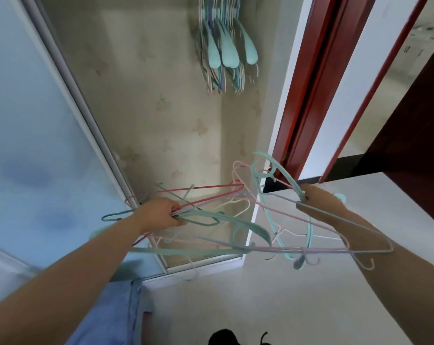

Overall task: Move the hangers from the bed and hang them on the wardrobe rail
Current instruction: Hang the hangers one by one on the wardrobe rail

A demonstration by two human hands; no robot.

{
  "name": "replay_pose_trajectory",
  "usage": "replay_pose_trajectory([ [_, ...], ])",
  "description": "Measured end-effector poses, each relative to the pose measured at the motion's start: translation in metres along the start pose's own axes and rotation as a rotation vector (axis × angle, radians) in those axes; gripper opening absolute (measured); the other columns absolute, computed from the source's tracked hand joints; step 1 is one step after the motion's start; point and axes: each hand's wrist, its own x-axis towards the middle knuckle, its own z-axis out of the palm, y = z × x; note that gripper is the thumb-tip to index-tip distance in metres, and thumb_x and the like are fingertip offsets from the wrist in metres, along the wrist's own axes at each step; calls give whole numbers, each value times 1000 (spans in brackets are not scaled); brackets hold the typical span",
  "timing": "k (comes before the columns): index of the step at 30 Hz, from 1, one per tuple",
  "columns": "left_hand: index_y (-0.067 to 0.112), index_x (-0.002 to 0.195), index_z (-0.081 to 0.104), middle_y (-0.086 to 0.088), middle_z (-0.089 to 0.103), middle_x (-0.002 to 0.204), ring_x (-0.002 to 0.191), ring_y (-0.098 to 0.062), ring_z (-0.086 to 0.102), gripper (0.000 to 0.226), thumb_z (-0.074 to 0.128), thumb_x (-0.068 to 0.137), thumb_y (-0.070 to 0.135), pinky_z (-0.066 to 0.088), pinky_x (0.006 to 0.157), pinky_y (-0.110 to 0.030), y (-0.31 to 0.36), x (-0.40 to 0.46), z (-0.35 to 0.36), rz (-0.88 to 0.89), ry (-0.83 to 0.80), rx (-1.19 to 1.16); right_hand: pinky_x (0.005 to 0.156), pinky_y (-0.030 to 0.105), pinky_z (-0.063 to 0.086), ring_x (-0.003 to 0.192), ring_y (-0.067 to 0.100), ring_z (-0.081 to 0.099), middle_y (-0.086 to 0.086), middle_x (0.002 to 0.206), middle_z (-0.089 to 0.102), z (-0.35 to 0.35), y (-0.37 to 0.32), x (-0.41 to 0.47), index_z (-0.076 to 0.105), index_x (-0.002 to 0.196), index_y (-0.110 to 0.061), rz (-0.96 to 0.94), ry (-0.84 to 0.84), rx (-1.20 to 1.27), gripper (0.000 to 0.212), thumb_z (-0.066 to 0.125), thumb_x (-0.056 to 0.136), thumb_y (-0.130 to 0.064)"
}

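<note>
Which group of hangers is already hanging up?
The teal bunch at the top of the wardrobe; the other two tangles are gripped in the left hand and right hand.

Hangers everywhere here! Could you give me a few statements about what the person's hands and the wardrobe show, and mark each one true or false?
1. Both hands hold hangers. True: the left hand grips one bunch, the right hand another.
2. The wardrobe holds no hangers yet. False: a cluster of hung hangers already dangles at the top.
3. The held hangers are all one colour. False: teal, pink, red and pale ones mix.
4. The held hangers are tangled together. True: they cross between the hands.
5. A red door frame stands right of the wardrobe. True.
</note>
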Motion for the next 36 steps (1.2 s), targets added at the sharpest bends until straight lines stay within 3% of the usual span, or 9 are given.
replay_pose_trajectory([
  [3,24,77,54,5,52,68,72,-18,56,23,65,86,42,41,63,-25,-2,8,6,-44,24,-8,77,37,52,79,19,61,-1,92,64,7,1,13,50,105,-23,-81,-38,41,28,62,86,-40],
  [9,17,103,59,-2,62,85,83,-21,59,28,55,92,42,43,67,-29,-11,24,36,-66,-4,197,76,30,44,87,21,58,5,109,58,7,0,42,47,125,-19,-222,-117,128,44,66,86,-18],
  [12,19,104,58,-3,66,100,94,-22,63,26,51,94,42,48,74,-32,-21,29,57,-19,-92,351,76,30,46,91,22,59,5,116,60,11,13,51,51,117,-21,-212,-252,-28,35,62,84,-15],
  [18,19,109,59,-3,65,96,91,-26,63,19,50,94,28,48,73,-34,-5,45,74,103,-55,583,75,32,50,91,22,61,0,113,63,45,4,48,46,122,-28,-373,-315,-312,35,48,89,-18],
  [23,19,62,63,3,52,49,44,-19,53,36,90,38,16,38,44,-23,12,56,64,340,123,693,73,32,43,98,23,60,-2,115,55,77,-7,51,47,133,-27,-627,-154,-496,48,42,88,-11],
  [27,18,64,65,3,51,50,44,-19,52,35,88,39,10,37,43,-23,14,55,54,374,139,679,79,34,43,99,25,61,0,119,62,70,-6,58,46,132,-22,-530,-108,-239,42,44,92,-12],
  [30,19,77,67,4,59,60,55,-18,57,26,84,58,14,40,49,-26,8,52,48,310,140,658,79,37,46,92,29,61,5,107,67,57,-1,67,59,115,-16,-539,-68,-29,25,46,94,-13],
  [32,19,72,64,4,57,57,51,-19,55,29,86,53,13,39,45,-25,1,51,45,283,156,596,76,39,48,86,29,62,5,97,69,53,1,73,64,106,-15,-540,-19,121,19,51,92,-12],
  [36,20,70,59,8,45,55,55,-18,57,25,80,58,25,30,47,-24,1,48,34,184,135,491,74,41,49,82,25,59,2,91,65,47,9,86,64,109,-20,-524,111,120,23,63,86,-19],
])
